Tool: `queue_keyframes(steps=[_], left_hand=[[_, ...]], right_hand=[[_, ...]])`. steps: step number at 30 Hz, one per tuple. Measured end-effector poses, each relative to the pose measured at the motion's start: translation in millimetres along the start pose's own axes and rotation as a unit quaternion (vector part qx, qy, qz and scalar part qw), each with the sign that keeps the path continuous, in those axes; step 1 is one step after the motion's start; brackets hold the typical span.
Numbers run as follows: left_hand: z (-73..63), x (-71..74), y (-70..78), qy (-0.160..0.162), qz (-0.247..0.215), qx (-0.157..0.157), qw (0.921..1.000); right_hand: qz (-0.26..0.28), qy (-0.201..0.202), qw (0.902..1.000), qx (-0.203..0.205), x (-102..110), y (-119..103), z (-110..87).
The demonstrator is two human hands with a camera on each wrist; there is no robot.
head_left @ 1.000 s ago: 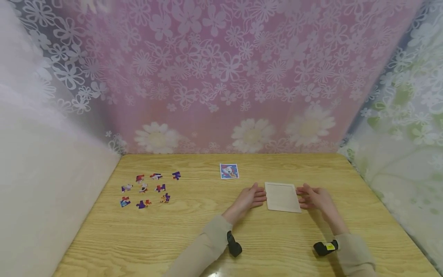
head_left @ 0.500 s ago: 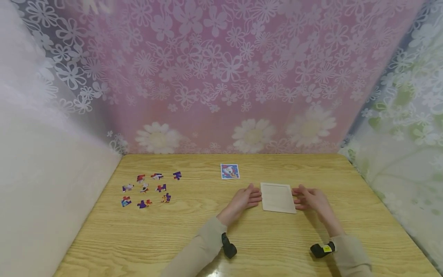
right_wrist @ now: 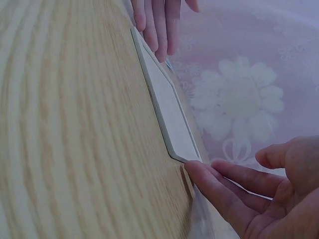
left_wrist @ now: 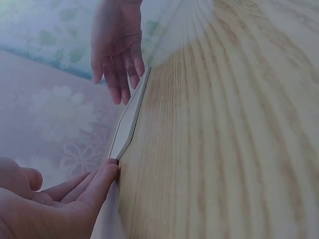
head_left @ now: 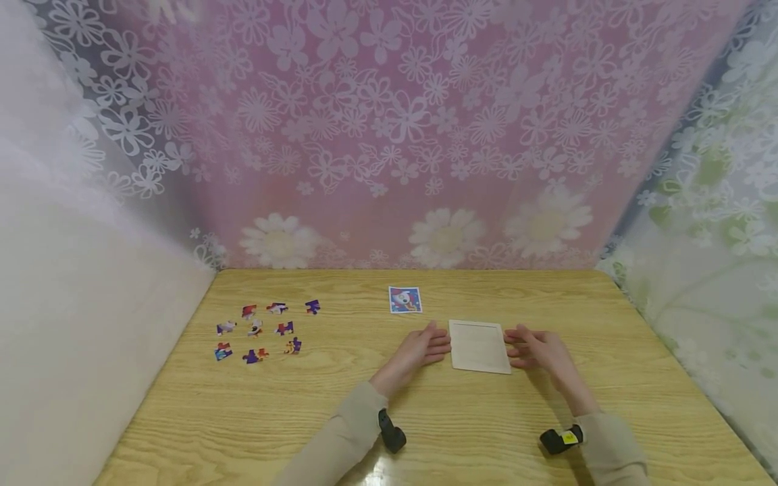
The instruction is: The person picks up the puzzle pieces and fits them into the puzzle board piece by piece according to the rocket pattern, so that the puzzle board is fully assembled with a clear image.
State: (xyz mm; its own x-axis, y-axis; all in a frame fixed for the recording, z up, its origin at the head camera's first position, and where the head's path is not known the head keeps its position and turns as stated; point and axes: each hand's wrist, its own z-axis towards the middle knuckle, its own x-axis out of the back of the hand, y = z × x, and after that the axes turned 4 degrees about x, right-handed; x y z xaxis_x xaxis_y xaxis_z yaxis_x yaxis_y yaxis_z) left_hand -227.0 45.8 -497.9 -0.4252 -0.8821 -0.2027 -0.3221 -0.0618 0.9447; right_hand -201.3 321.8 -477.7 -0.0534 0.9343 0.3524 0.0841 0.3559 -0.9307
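A square, pale wooden puzzle tray (head_left: pixel 480 347) with a raised rim lies flat on the table. At its left edge my left hand (head_left: pixel 419 349) touches it with extended fingertips. My right hand (head_left: pixel 541 349) faces it from the other side, its straight fingers at the right edge. In the left wrist view, the left fingertips (left_wrist: pixel 112 167) meet the tray's near corner. The right wrist view has the right fingertips (right_wrist: pixel 193 167) against the tray's rim. Neither hand curls round the tray, and nothing lies in it.
Several loose jigsaw pieces (head_left: pixel 284 328) lie spread at the table's left. A small picture card (head_left: pixel 405 300) of a cartoon dog is behind the tray. The wooden table (head_left: pixel 340 405) ends at a flowered curtain (head_left: pixel 389 169) along the back.
Both hands have moved left together, and the tray has slid left across the table between them. The jigsaw pieces and picture card keep their places.
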Motion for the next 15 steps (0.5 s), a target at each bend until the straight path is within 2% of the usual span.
queue_keyframes(steps=[15], left_hand=[[-5.7,25.3,-4.9,0.010,0.002,0.004,0.9999]], right_hand=[[0.029,-0.028,0.9991,0.009,-18.0,-5.4,3.6]])
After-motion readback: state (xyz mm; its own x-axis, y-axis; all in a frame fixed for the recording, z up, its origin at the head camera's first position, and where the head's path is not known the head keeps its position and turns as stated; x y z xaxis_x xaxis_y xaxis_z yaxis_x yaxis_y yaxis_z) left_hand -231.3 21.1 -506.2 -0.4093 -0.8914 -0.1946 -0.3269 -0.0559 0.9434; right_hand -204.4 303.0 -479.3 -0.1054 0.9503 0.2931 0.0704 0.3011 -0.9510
